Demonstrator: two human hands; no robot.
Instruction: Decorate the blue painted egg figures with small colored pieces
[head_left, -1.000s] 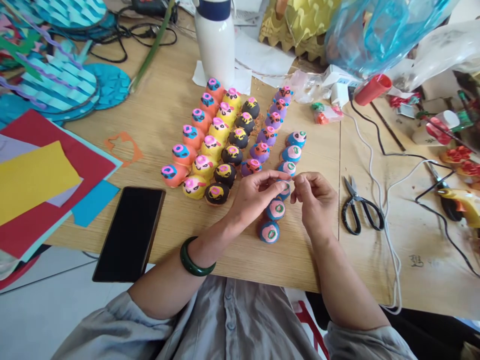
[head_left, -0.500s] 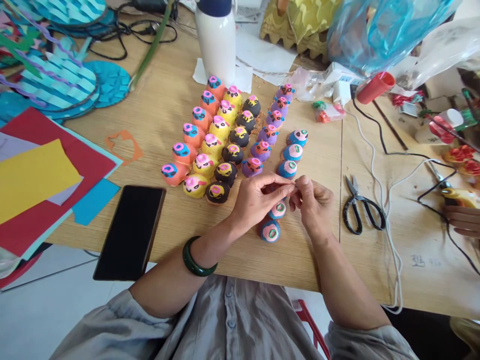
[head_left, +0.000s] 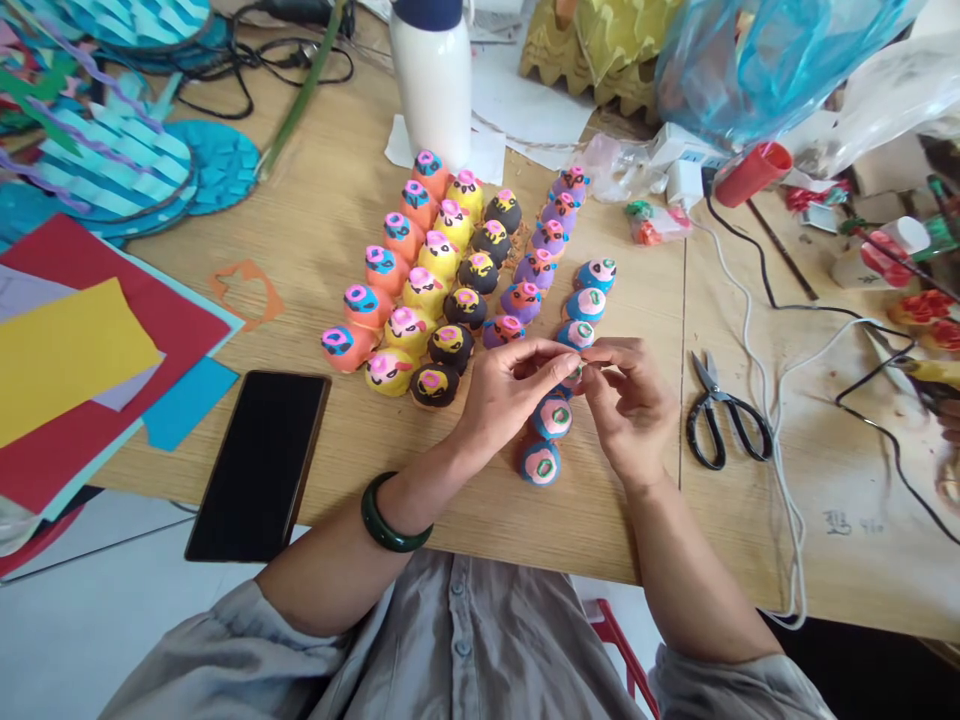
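My left hand (head_left: 517, 388) and my right hand (head_left: 630, 405) meet fingertip to fingertip above a row of blue domed pieces. Both are closed in a pinch; whatever sits between the fingertips is too small to make out. Beneath them, a blue piece with a pink face and green ring (head_left: 552, 416) shows, with another (head_left: 540, 464) nearer the table edge. More blue pieces (head_left: 580, 335) continue beyond my fingers, and one under my hands is mostly hidden. Left of them stand rows of purple (head_left: 523, 299), black (head_left: 451, 346), yellow (head_left: 388, 370) and orange (head_left: 349, 346) pieces.
Black-handled scissors (head_left: 720, 410) lie to the right, beside white cables (head_left: 776, 450). A phone (head_left: 259, 465) and coloured paper (head_left: 82, 350) are at left. A white bottle (head_left: 431, 90) stands behind the rows. Another person's hand (head_left: 951, 430) is at the right edge.
My right hand has turned, its index finger now stretched toward my left fingertips. The other person's hand at the right edge has shifted and is blurred. The domed pieces stay put.
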